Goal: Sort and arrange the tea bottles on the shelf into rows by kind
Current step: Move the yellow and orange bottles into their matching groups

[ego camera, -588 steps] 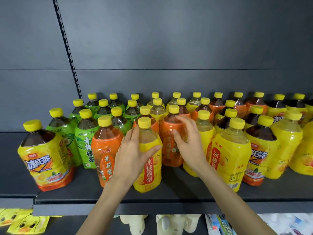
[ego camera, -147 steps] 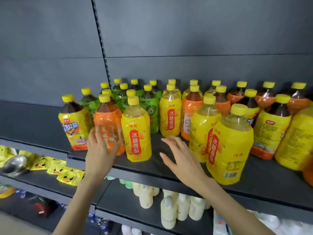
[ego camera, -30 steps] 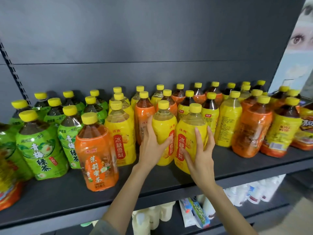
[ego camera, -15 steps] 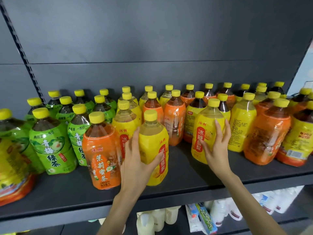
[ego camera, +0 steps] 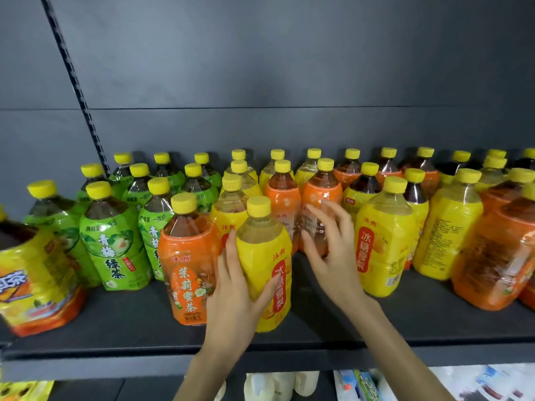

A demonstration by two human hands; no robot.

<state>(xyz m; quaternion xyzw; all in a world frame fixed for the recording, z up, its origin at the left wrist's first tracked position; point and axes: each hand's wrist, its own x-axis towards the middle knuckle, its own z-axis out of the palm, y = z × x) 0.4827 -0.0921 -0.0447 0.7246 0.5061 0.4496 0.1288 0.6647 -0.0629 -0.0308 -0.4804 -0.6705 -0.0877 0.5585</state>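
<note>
Two hands sort tea bottles on a dark shelf (ego camera: 405,322).
The front yellow bottle (ego camera: 260,256) stands near the shelf edge, just beside the jasmine bottle (ego camera: 188,270), as it did half a second ago. The left hand (ego camera: 234,302) still grasps it, thumb across the label. The right hand (ego camera: 333,250) has left the other yellow bottle (ego camera: 385,241) and now hovers before an orange bottle (ego camera: 324,192), fingers loose, holding nothing.

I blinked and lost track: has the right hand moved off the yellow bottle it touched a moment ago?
Yes. The right hand has shifted left, off the yellow bottle, and is now in front of an orange bottle.
</note>
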